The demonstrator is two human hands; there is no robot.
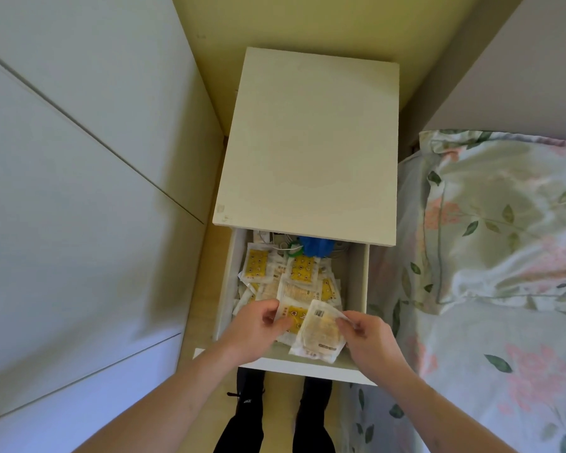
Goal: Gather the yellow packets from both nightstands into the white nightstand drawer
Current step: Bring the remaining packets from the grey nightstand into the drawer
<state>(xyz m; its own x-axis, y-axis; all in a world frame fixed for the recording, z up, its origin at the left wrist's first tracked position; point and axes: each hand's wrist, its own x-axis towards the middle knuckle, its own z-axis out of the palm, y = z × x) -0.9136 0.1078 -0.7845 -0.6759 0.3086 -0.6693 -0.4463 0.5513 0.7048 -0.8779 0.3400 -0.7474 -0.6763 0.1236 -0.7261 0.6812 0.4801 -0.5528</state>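
**Depositing Packets in the Open Drawer**

The pulled-out drawer of the white nightstand [294,366] is already heaped with flat, translucent white sachets bearing yellow printed panels [303,268]. Two further packets are held just above the drawer's front portion. A yellow-faced packet [294,317] is pinched at its left edge by the left hand [258,328]. A pale packet turned label-side up, with a barcode [321,331], is pinched at its upper right corner by the right hand [368,335]. Each grip is therefore closed on its own packet.

For a clean deposit, both packets should be lowered flat onto the heap before being released, and kept inside the drawer walls. It is judged that the front area offers the most room. The heap should be kept low enough that the drawer can be closed without snagging.

The packets appear thin, crinkled and light; sliding is likely. A blue object [316,246] and white cables [283,245] lie at the drawer's rear. The nightstand top [307,142] carries no packets.
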